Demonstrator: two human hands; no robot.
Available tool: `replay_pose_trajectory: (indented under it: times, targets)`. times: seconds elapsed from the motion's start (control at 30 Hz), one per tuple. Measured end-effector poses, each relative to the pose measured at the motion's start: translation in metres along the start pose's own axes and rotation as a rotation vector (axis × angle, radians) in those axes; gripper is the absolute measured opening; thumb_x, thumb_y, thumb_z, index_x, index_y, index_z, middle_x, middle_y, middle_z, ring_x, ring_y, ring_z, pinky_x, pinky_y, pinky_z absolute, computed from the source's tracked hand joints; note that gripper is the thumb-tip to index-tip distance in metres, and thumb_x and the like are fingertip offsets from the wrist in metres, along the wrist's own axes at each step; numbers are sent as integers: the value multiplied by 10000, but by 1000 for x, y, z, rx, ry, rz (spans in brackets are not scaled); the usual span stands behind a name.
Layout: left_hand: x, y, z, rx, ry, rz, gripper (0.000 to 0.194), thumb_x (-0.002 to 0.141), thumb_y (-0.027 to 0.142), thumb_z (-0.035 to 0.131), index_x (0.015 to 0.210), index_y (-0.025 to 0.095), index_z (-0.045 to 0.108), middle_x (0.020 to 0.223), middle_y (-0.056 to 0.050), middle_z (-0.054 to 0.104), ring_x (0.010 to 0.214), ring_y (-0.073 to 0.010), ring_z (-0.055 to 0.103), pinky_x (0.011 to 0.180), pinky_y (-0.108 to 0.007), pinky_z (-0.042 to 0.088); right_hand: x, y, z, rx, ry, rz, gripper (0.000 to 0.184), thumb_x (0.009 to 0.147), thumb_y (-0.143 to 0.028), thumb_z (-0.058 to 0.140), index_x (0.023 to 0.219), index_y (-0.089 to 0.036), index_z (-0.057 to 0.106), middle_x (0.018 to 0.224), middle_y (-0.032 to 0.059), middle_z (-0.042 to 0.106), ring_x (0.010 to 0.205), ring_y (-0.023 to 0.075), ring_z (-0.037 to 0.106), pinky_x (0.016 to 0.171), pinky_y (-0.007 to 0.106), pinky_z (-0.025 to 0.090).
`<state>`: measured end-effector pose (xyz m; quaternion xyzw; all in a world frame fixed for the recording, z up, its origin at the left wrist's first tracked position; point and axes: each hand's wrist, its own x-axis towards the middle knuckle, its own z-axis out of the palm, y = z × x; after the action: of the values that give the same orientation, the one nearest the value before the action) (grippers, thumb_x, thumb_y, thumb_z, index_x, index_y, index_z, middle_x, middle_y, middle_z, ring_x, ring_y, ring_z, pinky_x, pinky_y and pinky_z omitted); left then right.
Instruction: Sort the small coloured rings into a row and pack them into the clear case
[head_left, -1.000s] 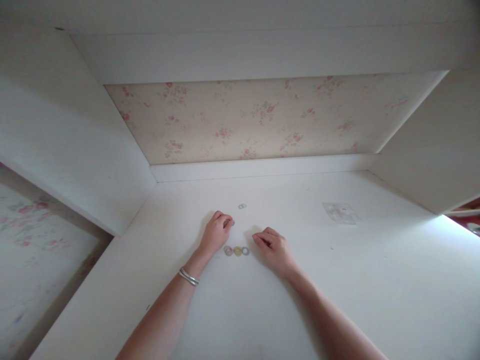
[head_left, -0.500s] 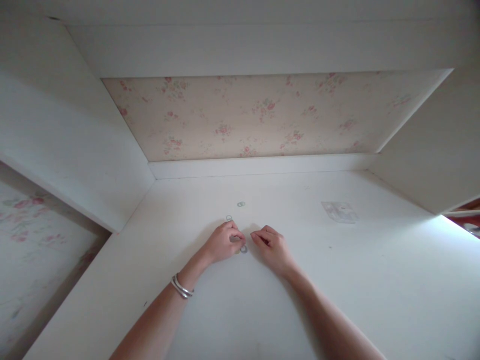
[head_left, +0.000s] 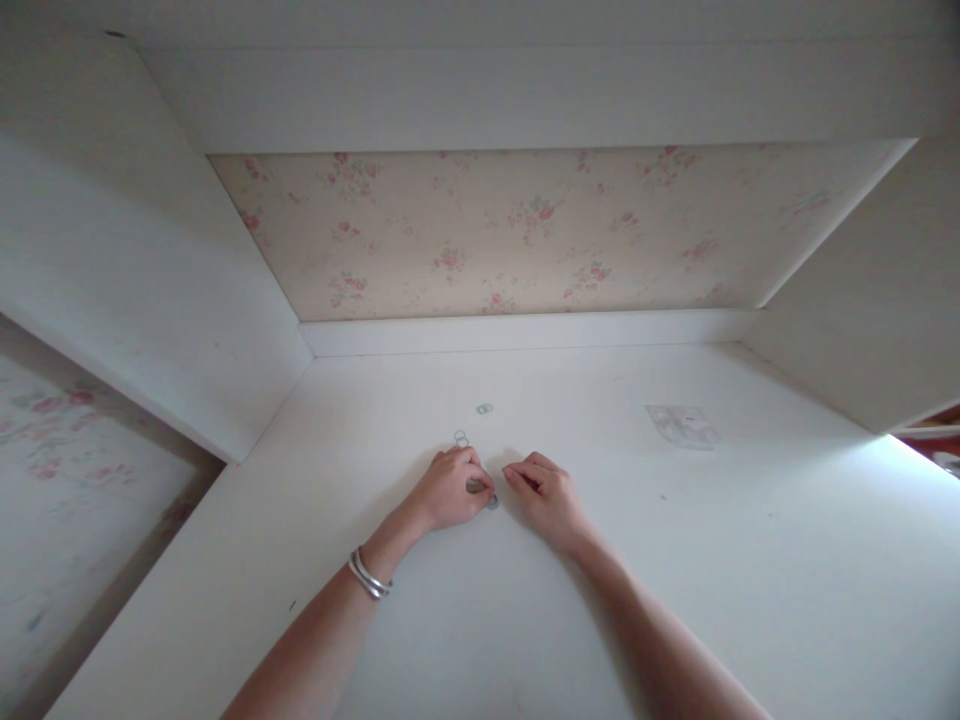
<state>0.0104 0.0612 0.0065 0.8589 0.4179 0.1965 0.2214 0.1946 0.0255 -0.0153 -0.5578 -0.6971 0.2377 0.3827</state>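
Your left hand (head_left: 448, 491) is low over the white table (head_left: 465, 625), its fingers curled round and its thumb and forefinger tips drawn together in a pinch; right at those tips lies a small round blue-grey ring (head_left: 493, 503), partly covered, and you cannot tell from here whether the pinch has hold of it or only touches it. Your right hand (head_left: 553, 503) rests just beside, fingers bent in, thumb and forefinger tips closed on each other, and whether anything thin is caught between them cannot be seen. For a ring this slight, take it by its outer edge with the very tips, press lightly, and let the heel of your hand steady you against the table. Mind your knuckles: thin, pale grey rings (head_left: 460, 438) lie just beyond the left hand and could be nudged. Farther off are small, thin green rings (head_left: 485, 409), overlapping, and a clear plastic bag (head_left: 684, 427) lies flat, well apart, to the right; keep your wrist with its silver bangles (head_left: 369, 575) from dragging
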Motion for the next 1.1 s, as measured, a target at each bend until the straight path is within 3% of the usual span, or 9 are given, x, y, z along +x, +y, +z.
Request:
replay_pose_trajectory:
  times: [0.3, 0.5, 0.67, 0.77, 0.93, 1.1]
  targets:
    - [2, 2, -5, -44, 9, -7, 149, 794, 302, 594, 792, 251, 734, 800, -27, 598, 823, -165, 555, 817, -284, 422, -1, 1, 0, 16, 1, 7, 295, 901, -358, 464, 791, -210, 694, 721, 5, 562, 610, 105, 503, 560, 227, 366]
    - [-15, -19, -28, -242, 213, -200, 264, 855, 363, 491, 861, 199, 698, 830, -32, 639, 776, -151, 582, 735, -255, 447, -1, 1, -1, -3, -11, 4, 317, 910, -374, 444, 814, -211, 698, 728, 14, 566, 598, 107, 499, 553, 232, 367]
    - [-49, -39, -33, -346, 246, -373, 277, 835, 402, 507, 877, 194, 685, 836, -17, 679, 756, -156, 599, 696, -252, 451, -2, 1, 0, -29, -23, 2, 337, 914, -391, 424, 846, -214, 702, 731, 25, 576, 611, 119, 512, 562, 239, 379]
    - [-57, -42, -29, -391, 256, -435, 323, 830, 441, 500, 908, 188, 684, 809, -12, 687, 727, -158, 599, 660, -250, 447, 1, 0, 2, -47, -27, 24, 336, 913, -392, 419, 876, -213, 700, 774, 31, 597, 632, 123, 527, 579, 241, 393]
    - [-53, -42, -27, -404, 276, -429, 329, 824, 437, 496, 893, 183, 692, 796, -16, 692, 722, -160, 604, 665, -258, 454, 20, -9, 10, -174, -105, 16, 265, 886, -327, 456, 1013, -241, 672, 880, 23, 612, 634, 109, 545, 625, 237, 413]
    - [-53, -44, -31, -422, 280, -411, 316, 821, 411, 494, 902, 179, 693, 873, -29, 703, 792, -172, 624, 735, -276, 473, 53, -31, 21, -388, -212, -40, 266, 880, -279, 482, 1084, -269, 652, 997, 35, 611, 798, 133, 597, 720, 234, 409]
